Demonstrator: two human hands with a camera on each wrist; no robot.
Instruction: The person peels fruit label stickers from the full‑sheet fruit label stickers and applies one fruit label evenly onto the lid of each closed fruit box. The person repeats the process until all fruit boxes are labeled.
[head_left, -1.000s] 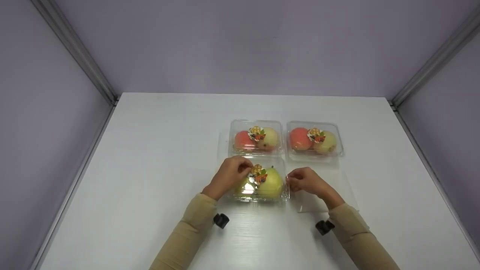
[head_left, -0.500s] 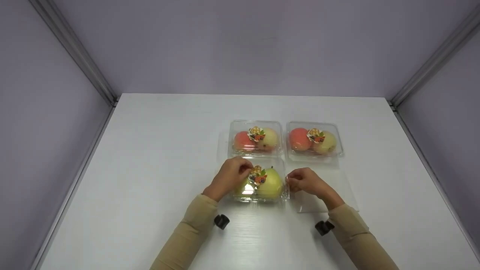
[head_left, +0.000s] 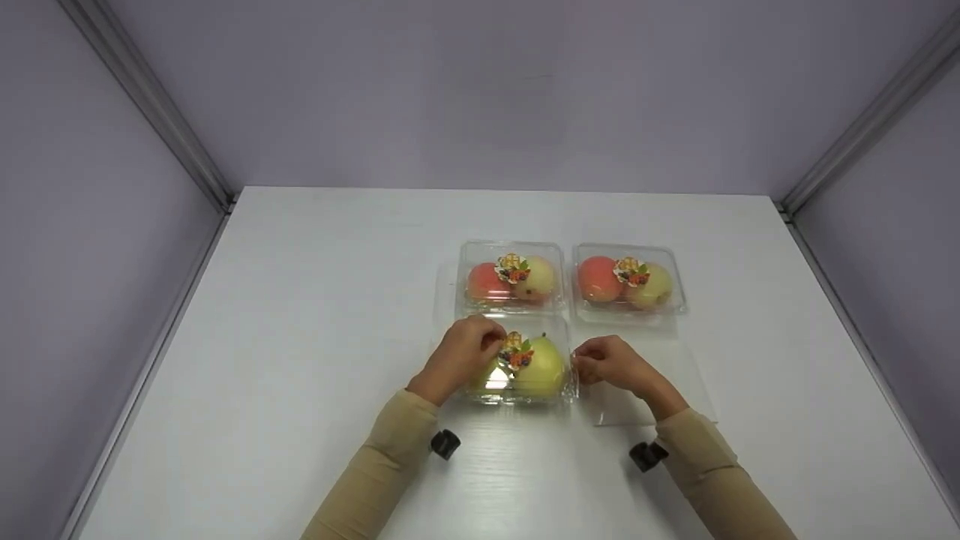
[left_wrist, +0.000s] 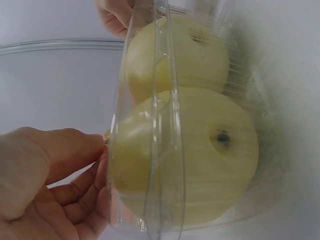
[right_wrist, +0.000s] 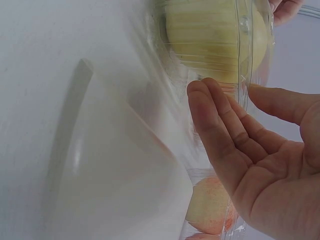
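On the white table (head_left: 315, 300), close to the person: the near clear box (head_left: 517, 367), with two yellow-green fruits (left_wrist: 200, 165) inside. Gripped at its left end by the left hand (head_left: 459, 356), fingers curled over the top corner and pressed to the rim. Pinched at its right end by the right hand (head_left: 611, 364), rim seam between thumb and fairly straight fingers (best seen from the right wrist). No free hand, then; both narrow on the plastic.

As for progress: lid down over the fruits, sticker (head_left: 516, 351) on top of it. Seems closed along the left side, but hard to tell whether snapped fully at the right seam, the plastic being too clear in both wrist views. Behind, just beside the near one, the far left box (head_left: 511, 277) and the far right box (head_left: 628, 279), each closed, each with one red and one pale fruit and its own sticker; these two judged finished. To the right of the near box, under the right wrist, a flat clear plastic piece (head_left: 645, 390) with nothing in it; perhaps one more container to fill.

Labels: small round stickers with orange and green fruit pictures. No readable writing or brand at this size.
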